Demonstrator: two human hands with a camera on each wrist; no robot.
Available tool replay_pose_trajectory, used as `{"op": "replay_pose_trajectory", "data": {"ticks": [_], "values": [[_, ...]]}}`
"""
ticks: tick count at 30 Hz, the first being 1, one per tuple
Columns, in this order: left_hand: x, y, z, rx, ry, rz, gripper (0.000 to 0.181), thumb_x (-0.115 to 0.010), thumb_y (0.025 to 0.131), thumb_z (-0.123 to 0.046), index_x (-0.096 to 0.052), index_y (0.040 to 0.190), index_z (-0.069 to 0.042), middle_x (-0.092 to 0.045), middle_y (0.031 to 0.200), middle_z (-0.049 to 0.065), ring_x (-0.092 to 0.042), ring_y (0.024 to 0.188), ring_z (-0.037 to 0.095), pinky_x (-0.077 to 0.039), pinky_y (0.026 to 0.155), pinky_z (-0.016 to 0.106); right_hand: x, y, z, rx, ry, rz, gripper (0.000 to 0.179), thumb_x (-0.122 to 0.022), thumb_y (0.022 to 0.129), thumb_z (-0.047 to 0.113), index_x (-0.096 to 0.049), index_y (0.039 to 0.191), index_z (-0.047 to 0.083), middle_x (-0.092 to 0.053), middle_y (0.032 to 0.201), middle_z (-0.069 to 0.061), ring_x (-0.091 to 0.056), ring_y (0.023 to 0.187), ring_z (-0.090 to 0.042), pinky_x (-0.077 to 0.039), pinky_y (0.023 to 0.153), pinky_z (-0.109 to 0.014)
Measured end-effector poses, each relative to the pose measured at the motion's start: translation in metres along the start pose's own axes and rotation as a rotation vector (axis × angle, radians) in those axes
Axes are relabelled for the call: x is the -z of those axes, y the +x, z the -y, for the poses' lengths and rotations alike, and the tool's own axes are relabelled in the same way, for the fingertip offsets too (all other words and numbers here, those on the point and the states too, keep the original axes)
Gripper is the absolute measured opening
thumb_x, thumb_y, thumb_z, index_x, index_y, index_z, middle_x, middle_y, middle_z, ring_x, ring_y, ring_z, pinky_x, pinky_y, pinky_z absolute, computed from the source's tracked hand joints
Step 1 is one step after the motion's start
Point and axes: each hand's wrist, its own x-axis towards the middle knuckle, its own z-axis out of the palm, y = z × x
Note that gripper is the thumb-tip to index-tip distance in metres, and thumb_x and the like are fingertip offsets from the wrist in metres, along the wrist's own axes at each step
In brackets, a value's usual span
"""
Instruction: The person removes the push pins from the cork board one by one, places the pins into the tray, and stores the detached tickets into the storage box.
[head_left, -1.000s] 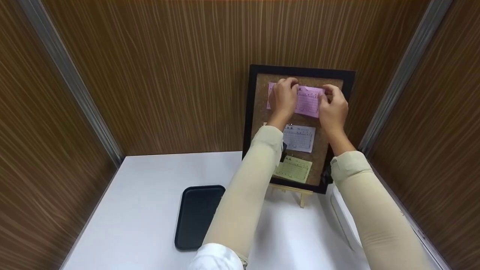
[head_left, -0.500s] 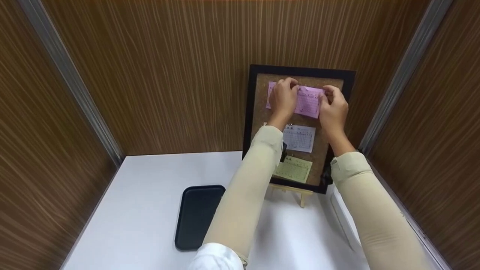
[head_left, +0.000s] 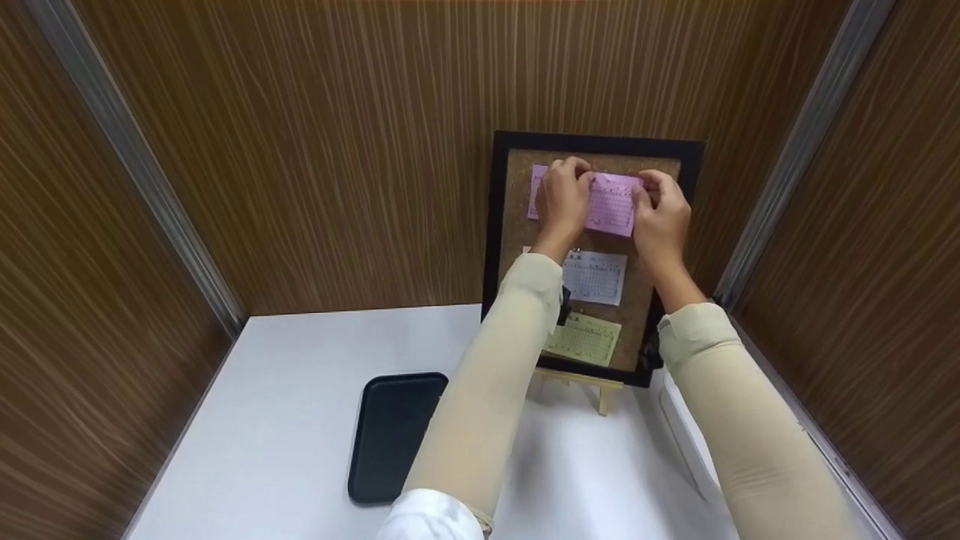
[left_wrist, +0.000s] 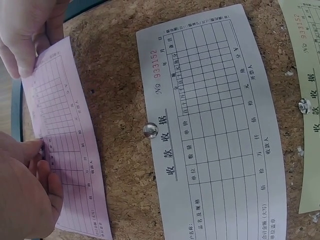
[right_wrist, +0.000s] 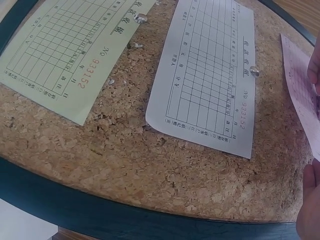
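Observation:
A pink receipt slip (head_left: pixel 611 206) lies across the upper part of a framed corkboard (head_left: pixel 637 300). My left hand (head_left: pixel 564 196) is at the middle of the slip's top edge. In the left wrist view its thumb and finger pinch a small shiny pushpin (left_wrist: pixel 42 146), mostly covered by the fingertips. My right hand (head_left: pixel 663 217) pinches the slip's right end by its upper corner. Below hangs a white receipt slip (left_wrist: pixel 215 125), fixed by a silver pushpin (left_wrist: pixel 150 130) at its top middle. Lowest is a yellow-green slip (head_left: pixel 585 339), also pinned.
The board leans on a small wooden easel (head_left: pixel 603 399) near the back wall. A dark rectangular tray (head_left: pixel 394 435) lies on the white table (head_left: pixel 285 420), partly behind my left sleeve. A white container (head_left: pixel 686 431) stands at the right, partly covered by my right sleeve.
The head view has shifted slightly, so the board and hands appear a little further left. Both hands keep their places on the pink slip.

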Motion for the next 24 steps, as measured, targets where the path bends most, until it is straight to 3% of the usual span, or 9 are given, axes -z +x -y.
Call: {"op": "replay_pose_trajectory", "data": {"ticks": [8, 18, 24], "values": [[0.005, 0.003, 0.007, 0.021, -0.036, 0.025, 0.011, -0.067, 0.098, -0.028, -0.076, 0.100, -0.022, -0.070, 0.099, -0.007, -0.064, 0.092, 0.008, -0.049, 0.079, 0.024, -0.005, 0.001, 0.001, 0.036, 0.015, -0.005, 0.020, -0.059, 0.099, 0.001, -0.066, 0.117, -0.005, -0.067, 0.110, -0.015, -0.060, 0.099, -0.014, -0.047, 0.090, -0.020], [0.014, 0.000, 0.017, 0.088, -0.262, 0.062, 0.009, -0.067, 0.098, -0.021, -0.074, 0.100, -0.017, -0.071, 0.096, -0.008, -0.061, 0.085, 0.004, -0.047, 0.076, 0.019, -0.009, 0.002, 0.001, 0.034, 0.012, 0.009, 0.020, -0.059, 0.100, 0.003, -0.066, 0.118, -0.003, -0.067, 0.111, -0.015, -0.061, 0.101, -0.016, -0.047, 0.090, -0.019], [0.018, -0.001, 0.023, 0.077, -0.352, 0.062, 0.008, -0.070, 0.095, -0.016, -0.076, 0.100, -0.012, -0.073, 0.096, -0.003, -0.063, 0.086, 0.005, -0.048, 0.076, 0.017, -0.012, 0.002, 0.001, 0.087, 0.047, -0.020, 0.020, -0.061, 0.098, 0.000, -0.067, 0.115, -0.007, -0.067, 0.107, -0.021, -0.059, 0.096, -0.016, -0.044, 0.085, -0.017]]}}
